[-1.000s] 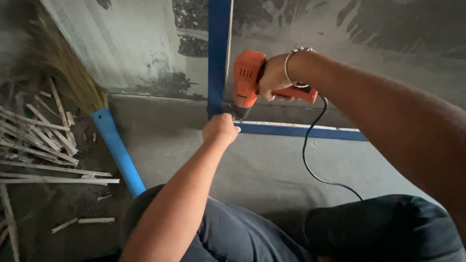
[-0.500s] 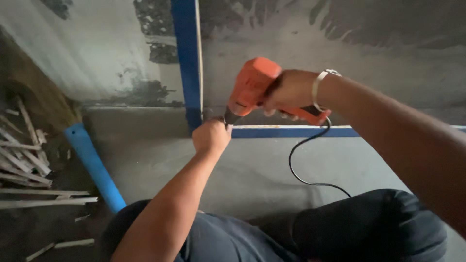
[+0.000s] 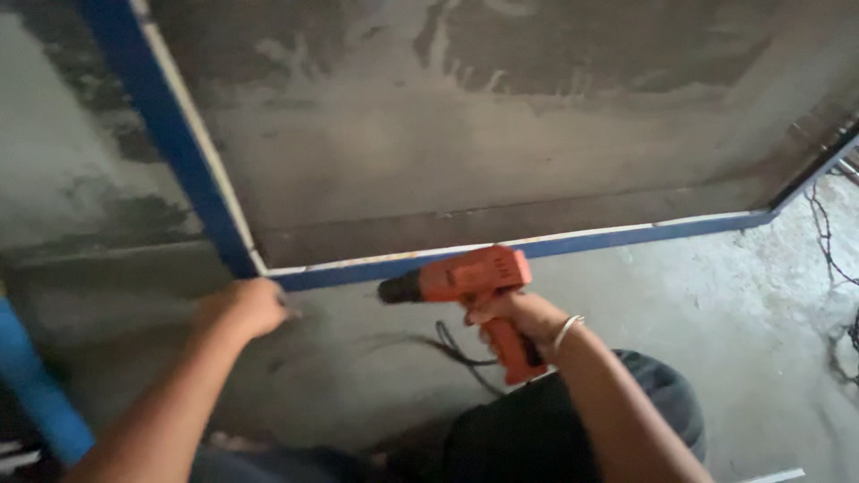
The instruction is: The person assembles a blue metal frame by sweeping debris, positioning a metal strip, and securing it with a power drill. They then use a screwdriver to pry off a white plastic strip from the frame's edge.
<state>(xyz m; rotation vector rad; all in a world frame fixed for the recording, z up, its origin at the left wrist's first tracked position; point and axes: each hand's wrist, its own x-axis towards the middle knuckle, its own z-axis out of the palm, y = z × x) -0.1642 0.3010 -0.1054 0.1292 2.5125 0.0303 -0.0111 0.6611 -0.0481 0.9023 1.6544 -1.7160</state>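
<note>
The right hand [image 3: 514, 315] is wrapping its fingers around the grip of an orange drill [image 3: 465, 284], holding it level with the nose pointing toward nine o'clock. The drill is hanging just below the bottom rail of a blue frame [image 3: 573, 241], apart from it, with nothing visibly touching the tip. The left hand [image 3: 246, 306] is resting at the frame's lower corner, at about nine o'clock from the drill, fingers curled against the metal; whether it is pinching anything small there is too blurred to tell.

The main risk, as I judge it, is that the nose is aiming straight at the left hand's knuckles: a trigger squeeze or a slip forward could be driving the bit into the fingers. The cord [image 3: 456, 349] is trailing from the handle down toward six o'clock, over the dark trouser leg [image 3: 555, 429], so a snag on the knee could be jerking the tool off line. The frame is leaning against a rough grey wall [image 3: 501, 134] on a concrete floor [image 3: 743, 322], and pressure at the corner could be sliding it sideways.
</note>
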